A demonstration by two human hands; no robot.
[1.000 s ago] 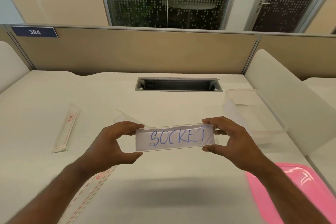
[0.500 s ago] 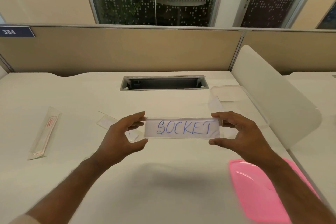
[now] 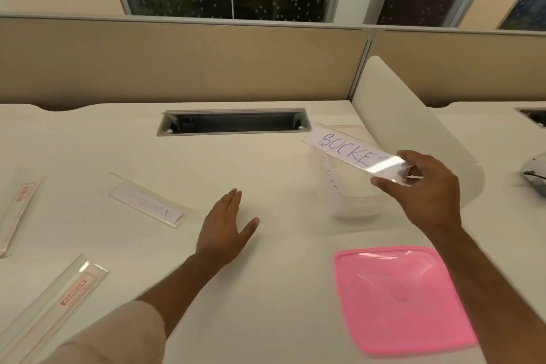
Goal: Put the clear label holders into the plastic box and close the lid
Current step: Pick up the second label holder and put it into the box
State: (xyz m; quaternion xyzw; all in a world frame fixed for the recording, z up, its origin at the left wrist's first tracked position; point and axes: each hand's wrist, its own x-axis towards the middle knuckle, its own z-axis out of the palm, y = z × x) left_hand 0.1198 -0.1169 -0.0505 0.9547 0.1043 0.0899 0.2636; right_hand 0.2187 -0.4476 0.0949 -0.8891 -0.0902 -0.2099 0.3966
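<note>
My right hand (image 3: pixel 425 189) grips one end of a clear label holder marked "SOCKET" (image 3: pixel 345 151), held tilted over the clear plastic box (image 3: pixel 354 207) at the right of the desk. Another holder (image 3: pixel 331 183) leans inside the box. My left hand (image 3: pixel 224 227) hovers open over the desk, holding nothing. A clear holder with a white slip (image 3: pixel 147 204) lies flat left of that hand. Two holders with red print lie further left, one near the front (image 3: pixel 59 301) and one at the edge (image 3: pixel 17 210). The pink lid (image 3: pixel 401 298) lies flat in front of the box.
A cable slot (image 3: pixel 233 122) is cut into the desk at the back. A white curved divider (image 3: pixel 413 127) stands right of the box, and a beige partition (image 3: pixel 177 62) closes the rear. A grey object (image 3: pixel 534 171) sits on the neighbouring desk.
My left hand let go of the "SOCKET" holder and dropped towards the desk. My right hand carried the holder right and back, over the box. The view shifted right.
</note>
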